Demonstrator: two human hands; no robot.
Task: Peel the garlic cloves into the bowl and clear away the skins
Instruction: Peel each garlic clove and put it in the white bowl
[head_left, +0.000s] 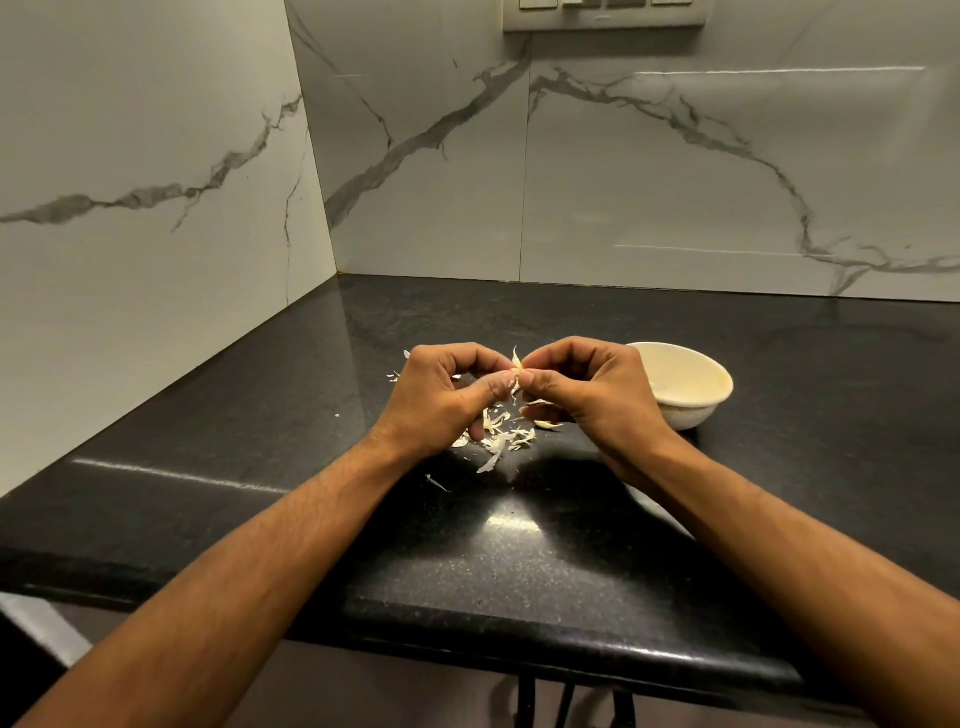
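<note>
Head view. Both hands work above the black countertop (519, 561), meeting at one garlic clove (516, 370). The left hand (447, 395) pinches the clove between thumb and curled fingers; the right hand (587, 389) pinches it from the opposite side, fingertips touching those of the left. A flap of skin stands up from the clove.

Step in hand, as judged: peeling, with skin partly lifted. The next move calls for pulling the flap away while the other hand keeps the clove fixed, then carrying the bare clove right to the bowl (691, 387).

The bowl stands just beside the right hand, partly hidden by it; its contents cannot be made out. Loose skins (501, 439) lie scattered on the countertop directly below the hands, with a few flakes beyond the left hand. These remain to be cleared. Marble-patterned wall panels (623, 182) close the corner behind. Nothing obstructs the path to the bowl.
</note>
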